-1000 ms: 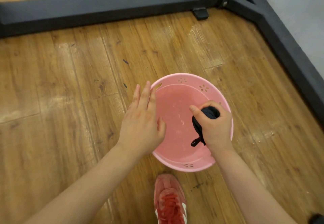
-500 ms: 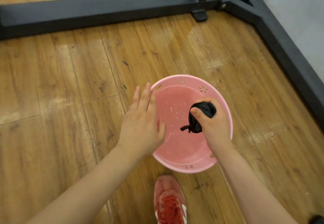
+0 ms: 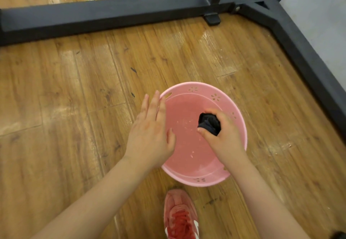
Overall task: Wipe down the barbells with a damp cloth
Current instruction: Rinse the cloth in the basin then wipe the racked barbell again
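A pink basin (image 3: 189,90) sits on the wooden floor (image 3: 74,89), and everything else is placed by it. The right hand (image 3: 222,135) is over the basin's right half, fingers and thumb curled tightly round a balled dark cloth (image 3: 209,124); the cloth bulges out between thumb and forefinger and sits above the basin's inside, not touching its bottom as far as can be seen. The left hand (image 3: 150,132) lies flat over the basin's left rim, fingers straight and close together, pointing away from the person, the thumb hanging in over the basin; it holds nothing. Whether its palm touches the rim cannot be told. The inside of the basin shows pale specks and a wet sheen.

Beyond the basin, a black steel frame (image 3: 112,18) runs across the floor, with an upright post rising from it and a second beam running down the basin's right side, well apart from it. A grey floor (image 3: 318,14) lies outside that beam. Just below the basin, a red shoe (image 3: 180,218) with white stripes points toward it. No barbell is in view.
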Motion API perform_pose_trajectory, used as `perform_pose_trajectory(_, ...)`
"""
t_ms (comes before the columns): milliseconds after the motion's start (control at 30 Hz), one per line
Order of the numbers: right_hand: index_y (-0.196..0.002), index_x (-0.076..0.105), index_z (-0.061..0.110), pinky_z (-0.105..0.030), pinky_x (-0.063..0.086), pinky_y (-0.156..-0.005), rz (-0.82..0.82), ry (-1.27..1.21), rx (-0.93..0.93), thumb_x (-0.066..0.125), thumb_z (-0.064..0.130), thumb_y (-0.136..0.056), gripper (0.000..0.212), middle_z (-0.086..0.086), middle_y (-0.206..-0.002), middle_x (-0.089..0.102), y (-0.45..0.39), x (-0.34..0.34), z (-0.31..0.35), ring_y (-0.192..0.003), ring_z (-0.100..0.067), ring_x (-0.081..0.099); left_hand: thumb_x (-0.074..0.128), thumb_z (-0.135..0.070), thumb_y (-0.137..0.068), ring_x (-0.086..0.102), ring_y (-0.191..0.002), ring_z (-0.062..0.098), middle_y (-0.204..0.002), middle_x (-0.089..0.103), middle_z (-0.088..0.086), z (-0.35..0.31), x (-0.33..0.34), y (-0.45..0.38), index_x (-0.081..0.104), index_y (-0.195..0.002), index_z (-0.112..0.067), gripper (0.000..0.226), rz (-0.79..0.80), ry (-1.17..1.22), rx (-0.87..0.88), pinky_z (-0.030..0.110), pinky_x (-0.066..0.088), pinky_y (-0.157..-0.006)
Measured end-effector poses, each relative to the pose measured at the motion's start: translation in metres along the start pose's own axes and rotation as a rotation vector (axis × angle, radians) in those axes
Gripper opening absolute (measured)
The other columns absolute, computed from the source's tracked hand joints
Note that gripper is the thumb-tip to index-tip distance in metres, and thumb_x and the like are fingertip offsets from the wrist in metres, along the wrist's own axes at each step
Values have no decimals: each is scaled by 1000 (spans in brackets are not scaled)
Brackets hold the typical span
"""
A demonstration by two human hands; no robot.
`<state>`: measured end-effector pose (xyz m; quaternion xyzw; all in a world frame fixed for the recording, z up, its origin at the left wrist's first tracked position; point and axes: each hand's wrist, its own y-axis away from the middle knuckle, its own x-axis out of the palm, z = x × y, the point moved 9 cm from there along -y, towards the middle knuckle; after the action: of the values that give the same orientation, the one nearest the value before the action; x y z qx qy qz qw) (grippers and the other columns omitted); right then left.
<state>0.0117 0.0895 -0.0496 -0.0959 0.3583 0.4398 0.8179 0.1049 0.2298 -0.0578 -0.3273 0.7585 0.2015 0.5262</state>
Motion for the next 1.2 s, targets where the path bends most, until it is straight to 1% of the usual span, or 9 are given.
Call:
perform_pose_trajectory(167,-138,43,21,-18,37,-92,69,98,47,74,19,-81,64,12,-123,51,5,2,-3,-113,-3,46,41,-32,-82,29,-140,39,-152,30,20,0,1,1,33,-144,4,72,27,23,-27,47,38,-101)
perform_pose_trajectory(333,-128,55,18,3,34,-78,-14,97,8,77,19,-79,53,14,-108,56,3,-11,16,-99,2,50,36,-35,-82,33,-137,40,-149,36,22,-1,2,-1,36,-142,6,72,44,19,-13,47,35,-104)
perform_pose_trajectory(500,-117,59,26,-4,41,-85,33,141,-174,75,16,-80,41,25,-102,58,-8,-4,73,-96,15,52,36,-36,-84,47,-129,37,-137,52,21,14,-24,10,51,-132,5,64,10,-46,5,48,47,-96)
perform_pose_trajectory(633,-118,55,25,5,32,-79,127,155,-406,70,9,-84,41,22,-105,54,-2,26,148,-96,24,44,35,-37,-83,52,-124,36,-132,56,20,68,-65,41,57,-127,4,64,-35,-135,-95,47,49,-92)
perform_pose_trajectory(733,-120,52,17,1,29,-89,230,224,-653,69,7,-83,42,8,-111,53,8,84,211,-99,9,48,34,-38,-81,54,-123,36,-130,58,20,115,-90,76,59,-126,3,65,-36,-257,-111,45,51,-91)
perform_pose_trajectory(833,-126,51,14,-17,33,-99,420,279,-838,66,15,-84,44,-4,-123,54,24,168,255,-115,-15,50,34,-38,-80,56,-120,36,-128,59,20,169,-109,120,62,-123,1,65,-45,-391,-133,44,51,-90)
perform_pose_trajectory(933,-129,51,14,1,27,-92,633,255,-883,66,19,-89,43,11,-119,46,52,245,287,-107,5,38,33,-38,-78,59,-117,35,-124,62,19,230,-126,179,65,-120,0,65,-77,-486,-280,43,53,-87)
perform_pose_trajectory(1000,-131,49,17,7,23,-84,737,212,-866,65,23,-89,45,11,-119,45,72,289,301,-107,4,37,34,-38,-79,60,-115,36,-122,63,20,265,-134,225,64,-119,2,64,-106,-508,-438,45,53,-85)
perform_pose_trajectory(1200,-116,50,29,-20,44,-89,1026,30,-702,67,15,-88,36,5,-118,55,151,380,308,-111,-11,52,32,-37,-79,60,-113,39,-120,64,22,297,-116,356,64,-117,5,65,-159,-459,-871,46,51,-91)
